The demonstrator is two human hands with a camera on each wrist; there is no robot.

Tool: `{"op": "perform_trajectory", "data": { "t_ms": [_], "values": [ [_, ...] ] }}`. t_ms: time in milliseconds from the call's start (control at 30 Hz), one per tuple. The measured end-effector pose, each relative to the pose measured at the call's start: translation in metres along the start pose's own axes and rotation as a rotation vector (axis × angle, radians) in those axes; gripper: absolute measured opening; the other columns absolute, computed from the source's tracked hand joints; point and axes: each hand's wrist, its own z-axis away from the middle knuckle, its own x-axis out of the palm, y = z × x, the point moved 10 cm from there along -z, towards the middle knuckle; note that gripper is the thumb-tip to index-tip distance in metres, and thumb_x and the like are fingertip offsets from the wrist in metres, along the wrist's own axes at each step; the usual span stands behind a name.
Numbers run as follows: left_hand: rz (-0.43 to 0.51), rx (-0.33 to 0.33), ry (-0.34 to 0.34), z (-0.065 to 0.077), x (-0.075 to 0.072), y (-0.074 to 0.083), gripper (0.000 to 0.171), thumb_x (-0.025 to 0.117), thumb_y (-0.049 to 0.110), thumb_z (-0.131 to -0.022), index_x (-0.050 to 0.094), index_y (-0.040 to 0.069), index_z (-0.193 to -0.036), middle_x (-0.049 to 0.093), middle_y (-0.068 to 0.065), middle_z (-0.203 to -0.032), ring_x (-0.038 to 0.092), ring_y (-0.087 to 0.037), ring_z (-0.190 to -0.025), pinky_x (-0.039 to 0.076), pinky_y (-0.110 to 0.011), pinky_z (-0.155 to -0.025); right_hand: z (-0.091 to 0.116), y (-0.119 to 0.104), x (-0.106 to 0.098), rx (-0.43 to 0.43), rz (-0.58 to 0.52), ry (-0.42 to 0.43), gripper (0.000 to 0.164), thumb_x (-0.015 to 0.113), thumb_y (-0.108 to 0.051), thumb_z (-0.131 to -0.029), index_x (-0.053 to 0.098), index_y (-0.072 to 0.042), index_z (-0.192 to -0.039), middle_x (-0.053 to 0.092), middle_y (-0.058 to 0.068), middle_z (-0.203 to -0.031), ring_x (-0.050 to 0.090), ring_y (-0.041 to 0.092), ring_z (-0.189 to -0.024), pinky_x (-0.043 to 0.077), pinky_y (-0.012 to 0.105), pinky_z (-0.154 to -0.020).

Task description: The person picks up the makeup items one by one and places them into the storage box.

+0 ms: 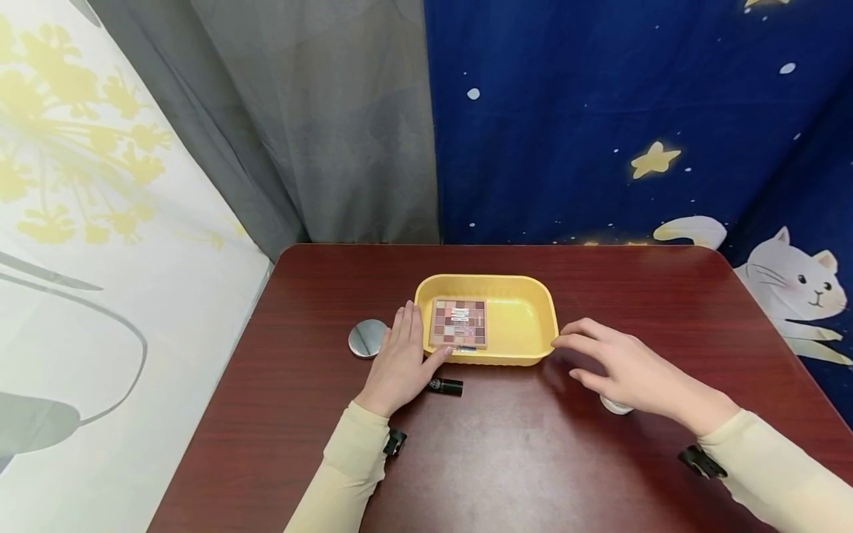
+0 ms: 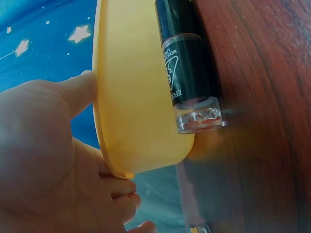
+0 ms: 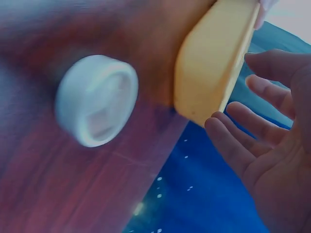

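Observation:
A yellow plastic bin (image 1: 520,322) stands on the table with an eyeshadow palette (image 1: 460,333) lying in its left part. My left hand (image 1: 396,366) reaches along the bin's left end, fingers extended and thumb at the near rim. At the opposite end, my right hand (image 1: 620,366) has loosely bent fingers, their tips right by the rim, and holds nothing. A black lipstick tube (image 2: 189,73) with a clear end lies in front of the bin, partly behind my left hand in the head view. Below my right hand sits a round white jar (image 3: 97,102), mostly hidden in the head view.
A round silver disc (image 1: 366,338) lies left of the bin, beside my left fingers. The dark red wooden table (image 1: 506,459) ends at a grey curtain (image 1: 346,133) and a blue star-patterned curtain (image 1: 566,118). A white patterned surface (image 1: 133,333) borders the left side.

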Motion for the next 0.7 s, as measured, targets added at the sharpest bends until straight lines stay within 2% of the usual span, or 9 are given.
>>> {"op": "perform_trajectory", "data": {
  "t_ms": [67, 233, 300, 500, 700],
  "values": [
    [0.0, 0.0, 0.0, 0.0, 0.0, 0.0, 0.096, 0.047, 0.063, -0.099, 0.008, 0.001, -0.16, 0.006, -0.014, -0.168, 0.005, -0.028, -0.154, 0.016, -0.051, -0.12, 0.007, 0.003, 0.003, 0.014, -0.002, -0.011, 0.049, 0.08, -0.015, -0.082, 0.066, -0.021, -0.129, 0.057, -0.008, -0.124, 0.06, 0.006, -0.1, 0.054, 0.036, -0.079],
    [-0.006, 0.005, 0.01, 0.0, 0.0, 0.0, 0.096, 0.047, 0.064, -0.099, 0.01, 0.0, -0.16, 0.007, -0.015, -0.168, 0.007, -0.029, -0.154, 0.018, -0.052, -0.119, 0.023, 0.007, 0.015, 0.062, -0.075, -0.07, 0.049, 0.08, -0.014, -0.082, 0.064, -0.018, -0.128, 0.057, -0.003, -0.122, 0.058, -0.006, -0.077, 0.054, 0.024, -0.068],
    [-0.006, 0.004, 0.008, 0.0, 0.0, 0.0, 0.096, 0.046, 0.064, -0.099, 0.01, 0.0, -0.16, 0.006, -0.015, -0.168, 0.006, -0.029, -0.154, 0.018, -0.052, -0.119, 0.028, 0.008, 0.02, 0.074, -0.072, -0.09, 0.047, 0.081, -0.015, -0.082, 0.065, -0.016, -0.126, 0.057, -0.003, -0.119, 0.056, -0.008, -0.071, 0.053, 0.023, -0.066],
    [-0.006, 0.006, 0.008, 0.0, 0.001, 0.001, 0.097, 0.047, 0.064, -0.099, 0.009, -0.001, -0.16, 0.006, -0.015, -0.168, 0.005, -0.029, -0.154, 0.018, -0.053, -0.119, 0.04, 0.009, 0.025, 0.076, 0.042, -0.103, 0.045, 0.085, -0.023, -0.078, 0.069, -0.018, -0.12, 0.057, -0.007, -0.113, 0.056, 0.004, -0.082, 0.052, 0.032, -0.072],
    [0.003, 0.026, 0.041, 0.0, -0.002, 0.002, 0.095, 0.051, 0.06, -0.099, 0.012, -0.003, -0.159, 0.01, -0.018, -0.167, 0.01, -0.032, -0.153, 0.02, -0.055, -0.118, 0.049, 0.015, 0.031, 0.115, 0.063, -0.148, 0.046, 0.085, -0.025, -0.078, 0.069, -0.019, -0.12, 0.056, -0.008, -0.114, 0.055, 0.007, -0.094, 0.053, 0.036, -0.077]
  ]
}}
